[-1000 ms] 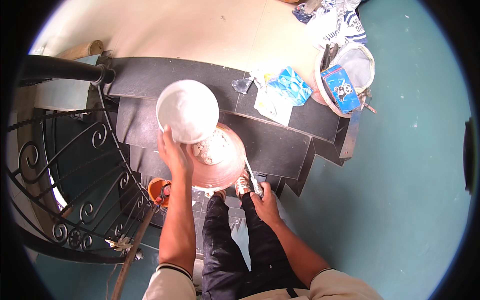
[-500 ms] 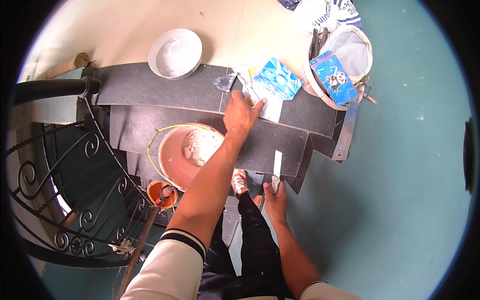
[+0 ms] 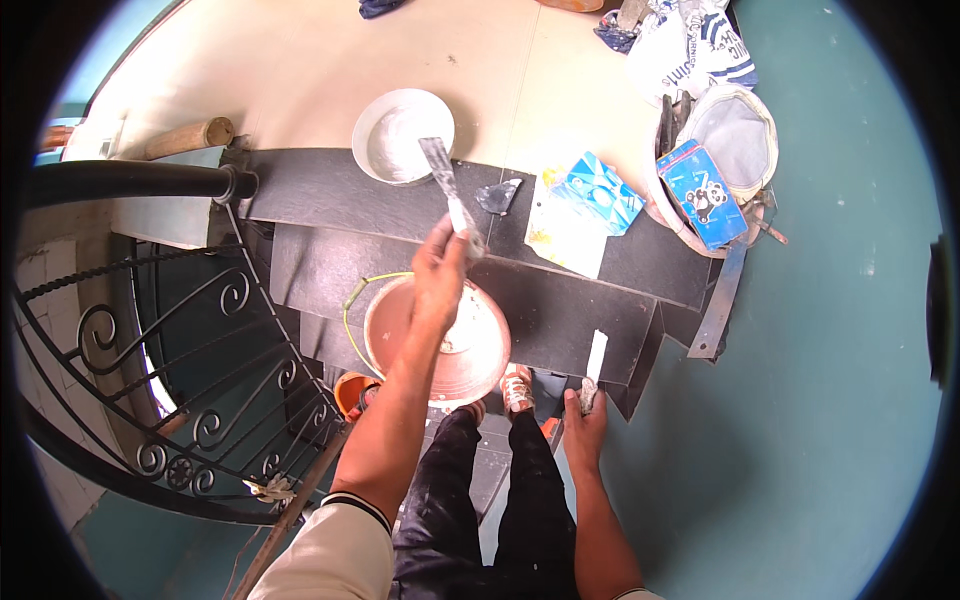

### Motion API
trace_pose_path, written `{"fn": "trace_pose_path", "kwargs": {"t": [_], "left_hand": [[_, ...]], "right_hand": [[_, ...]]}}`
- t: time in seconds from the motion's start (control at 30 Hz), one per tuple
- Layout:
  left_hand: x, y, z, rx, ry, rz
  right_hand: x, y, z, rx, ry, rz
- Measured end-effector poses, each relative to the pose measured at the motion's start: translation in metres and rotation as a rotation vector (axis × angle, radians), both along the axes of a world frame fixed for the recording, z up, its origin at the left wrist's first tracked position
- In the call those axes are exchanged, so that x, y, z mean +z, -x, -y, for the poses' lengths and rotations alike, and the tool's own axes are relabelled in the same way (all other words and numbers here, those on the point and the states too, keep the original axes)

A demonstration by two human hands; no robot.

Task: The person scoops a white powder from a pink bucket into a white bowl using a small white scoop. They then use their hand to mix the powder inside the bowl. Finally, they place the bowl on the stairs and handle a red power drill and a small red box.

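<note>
1. Two bare hands, both occupied: left hand (image 3: 443, 268) with fingers curled firmly round the handle of a scraper (image 3: 453, 200); right hand (image 3: 585, 430) wrapped round the grip of a narrow-bladed tool (image 3: 592, 372).

2. Directly beyond the left hand and slightly to its left, a white bowl (image 3: 369, 127), much nearer to that hand than to the right one, which is lower, off to the right and well apart.

3. Scraper's long axis slanting forward and a little leftward, blade end overlapping the bowl's right rim in view; whether touching or raised above, impossible to tell.

4. Narrow-bladed tool pointing away from the person, leaning slightly right, with a pale, straight-sided blade and a mottled, crusted grip.

5. Scraper blade flat, grey and streaked with white, wider toward the tip.

6. Bowl round, smooth and shallow, with white smears inside, set across the edge between a cream landing (image 3: 300, 80) and dark, slate-like steps (image 3: 560, 315).

7. Below the left hand, nearer the person, a round pink bucket (image 3: 490, 345) with a thin yellow-green handle (image 3: 348, 318) and whitish material inside, partly hidden.

8. Right of the bowl, a dark angular piece (image 3: 498, 196), then a stained white sheet (image 3: 575, 245) under a shiny blue packet (image 3: 603, 197).
</note>
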State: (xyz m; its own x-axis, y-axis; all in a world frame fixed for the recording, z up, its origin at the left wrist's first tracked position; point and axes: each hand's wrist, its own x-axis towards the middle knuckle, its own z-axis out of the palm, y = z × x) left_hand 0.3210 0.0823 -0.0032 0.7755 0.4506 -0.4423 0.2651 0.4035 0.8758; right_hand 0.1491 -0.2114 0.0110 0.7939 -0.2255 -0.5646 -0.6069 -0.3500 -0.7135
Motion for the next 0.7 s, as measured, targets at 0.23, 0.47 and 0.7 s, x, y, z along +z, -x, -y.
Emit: {"fn": "trace_pose_path", "kwargs": {"t": [0.23,0.47,0.7], "left_hand": [[-0.022,-0.039,-0.082,0.466,0.26,-0.029],[-0.048,-0.001,0.037,-0.255,-0.547,-0.291],[-0.032,-0.058,0.097,-0.417,-0.849,-0.453]], "right_hand": [[0.006,-0.003,-0.012,0.011,-0.033,-0.068],[0.01,-0.024,-0.023,-0.005,-0.093,-0.072],[-0.004,-0.084,-0.016,0.018,0.064,0.041]]}}
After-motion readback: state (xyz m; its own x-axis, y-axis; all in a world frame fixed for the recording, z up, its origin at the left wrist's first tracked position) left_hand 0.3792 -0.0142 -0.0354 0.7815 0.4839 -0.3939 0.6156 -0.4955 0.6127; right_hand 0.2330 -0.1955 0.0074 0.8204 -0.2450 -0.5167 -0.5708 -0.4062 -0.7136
